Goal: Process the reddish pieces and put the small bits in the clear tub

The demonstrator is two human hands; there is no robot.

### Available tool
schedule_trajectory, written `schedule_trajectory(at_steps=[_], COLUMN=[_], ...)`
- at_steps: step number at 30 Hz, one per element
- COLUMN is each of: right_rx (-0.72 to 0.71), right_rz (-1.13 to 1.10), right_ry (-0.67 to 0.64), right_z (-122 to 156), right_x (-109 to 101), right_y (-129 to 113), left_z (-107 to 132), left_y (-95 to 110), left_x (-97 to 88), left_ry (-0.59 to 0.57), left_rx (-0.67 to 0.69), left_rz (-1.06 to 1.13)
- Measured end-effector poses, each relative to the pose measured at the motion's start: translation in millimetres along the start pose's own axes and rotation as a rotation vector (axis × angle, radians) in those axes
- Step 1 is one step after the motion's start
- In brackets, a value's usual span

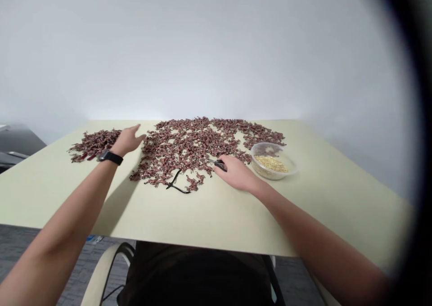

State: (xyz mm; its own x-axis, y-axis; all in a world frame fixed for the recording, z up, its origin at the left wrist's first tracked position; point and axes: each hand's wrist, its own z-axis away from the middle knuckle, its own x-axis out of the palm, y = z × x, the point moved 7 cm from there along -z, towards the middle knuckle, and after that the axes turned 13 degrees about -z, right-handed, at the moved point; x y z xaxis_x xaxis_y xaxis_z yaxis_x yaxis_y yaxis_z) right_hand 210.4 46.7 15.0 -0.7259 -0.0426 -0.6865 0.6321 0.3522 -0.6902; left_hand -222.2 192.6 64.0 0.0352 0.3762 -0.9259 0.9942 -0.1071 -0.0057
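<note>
Many small reddish-brown, leggy pieces (189, 146) lie in a wide heap across the table. My left hand (127, 139), with a black watch on its wrist, hovers between that heap and a smaller pile of similar pieces (96, 141) at the left. Its index finger and thumb are stretched apart and nothing shows in it. My right hand (234, 171) rests at the heap's front right edge, closed around black-handled cutters (221, 165) whose tip points left into the pieces. What exactly the tip touches is too small to tell. A small loose cluster (195, 182) lies in front of the heap.
A clear plastic bowl (290, 168) of yellowish bits (271, 163) stands right of the heap. A black V-shaped tool (176, 186) lies at the heap's front edge. Something dark red (91, 156) pokes from the left pile. The pale table (209, 220) meets a wall behind.
</note>
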Motion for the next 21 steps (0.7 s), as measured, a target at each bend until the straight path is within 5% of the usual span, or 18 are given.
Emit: schedule_trajectory(at_steps=[4, 6, 21], right_rx=[-0.049, -0.063, -0.046], right_rz=[0.211, 0.278, 0.384], right_ry=[0.004, 0.014, -0.102], right_z=[4, 5, 14], right_x=[3, 2, 6], right_y=[2, 1, 1], left_z=[21, 31, 43], left_y=[68, 83, 86], left_x=[38.7, 44.0, 42.5], left_ry=[-0.11, -0.104, -0.076], left_rx=[0.151, 0.148, 0.102], left_rz=[0.098, 0.115, 0.122])
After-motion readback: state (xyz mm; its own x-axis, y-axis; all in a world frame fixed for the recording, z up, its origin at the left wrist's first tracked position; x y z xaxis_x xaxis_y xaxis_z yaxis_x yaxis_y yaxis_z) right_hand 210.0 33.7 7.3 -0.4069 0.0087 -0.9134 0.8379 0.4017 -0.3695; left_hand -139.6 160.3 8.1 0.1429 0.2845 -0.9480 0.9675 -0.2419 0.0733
